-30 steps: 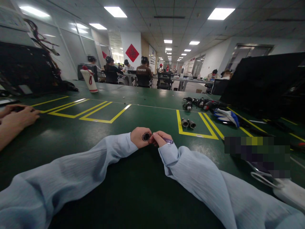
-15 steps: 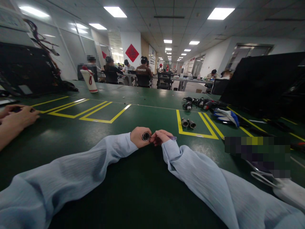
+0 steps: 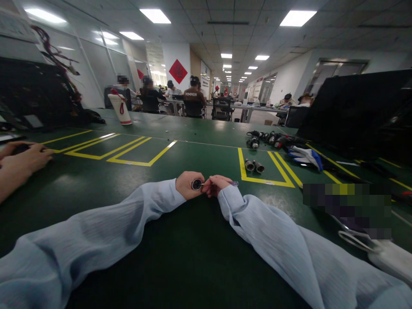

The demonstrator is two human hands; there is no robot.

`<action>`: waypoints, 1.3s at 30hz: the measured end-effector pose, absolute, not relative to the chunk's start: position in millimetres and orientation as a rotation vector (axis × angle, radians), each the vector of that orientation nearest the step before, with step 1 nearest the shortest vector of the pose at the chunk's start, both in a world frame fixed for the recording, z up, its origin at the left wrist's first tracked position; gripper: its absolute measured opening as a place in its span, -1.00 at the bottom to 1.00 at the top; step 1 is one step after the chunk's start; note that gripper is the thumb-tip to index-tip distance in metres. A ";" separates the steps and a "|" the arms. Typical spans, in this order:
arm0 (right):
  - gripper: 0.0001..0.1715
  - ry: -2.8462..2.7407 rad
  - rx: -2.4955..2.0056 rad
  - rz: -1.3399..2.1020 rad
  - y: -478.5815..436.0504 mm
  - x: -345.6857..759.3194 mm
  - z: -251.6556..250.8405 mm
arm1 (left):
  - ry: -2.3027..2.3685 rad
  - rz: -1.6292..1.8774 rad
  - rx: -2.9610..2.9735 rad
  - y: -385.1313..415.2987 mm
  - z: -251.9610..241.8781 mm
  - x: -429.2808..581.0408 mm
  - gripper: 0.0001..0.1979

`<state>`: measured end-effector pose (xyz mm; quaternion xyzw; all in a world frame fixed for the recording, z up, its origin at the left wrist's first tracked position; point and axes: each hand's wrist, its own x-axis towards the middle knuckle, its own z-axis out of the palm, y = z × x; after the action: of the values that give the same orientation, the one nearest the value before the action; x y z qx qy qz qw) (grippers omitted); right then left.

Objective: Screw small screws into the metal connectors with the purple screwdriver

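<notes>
My left hand (image 3: 187,184) is wrapped round a cylindrical metal connector (image 3: 196,184), its dark round open end facing me. In my right hand (image 3: 218,185), the fingers pinch a small screwdriver with a clear purplish handle (image 3: 235,184), which sticks out behind the hand to the right. Its thin shaft points left and meets the connector's side near the rim; whether the tip sits in a screw is too small to tell. Two similar metal connectors (image 3: 254,166) stand side by side inside a yellow-taped area to the right.
Behind them lie black cabled connectors (image 3: 270,139) and a blue-white glove (image 3: 305,156). A white cup (image 3: 121,109) stands far left. At the left edge another person's hands (image 3: 27,161) hold something dark. Dark monitors (image 3: 360,116) flank the green table (image 3: 199,146); a white cabled object (image 3: 391,257) lies right.
Both hands keep almost the same place and grip. The screwdriver handle looks slightly turned in my right fingers, and its shaft shows a little more clearly against the connector.
</notes>
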<state>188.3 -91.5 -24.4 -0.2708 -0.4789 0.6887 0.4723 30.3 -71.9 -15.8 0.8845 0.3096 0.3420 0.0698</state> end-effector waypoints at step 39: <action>-0.73 -1.208 -0.703 1.488 -100.6 190.4 -17.8 | 0.960 1.032 2.676 -76.7 -11.8 32.9 -0.85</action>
<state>190.4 -100.6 -17.8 -0.2936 -0.5046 0.6212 0.5228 32.9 -76.7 -11.8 0.8833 0.3168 0.3407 0.0584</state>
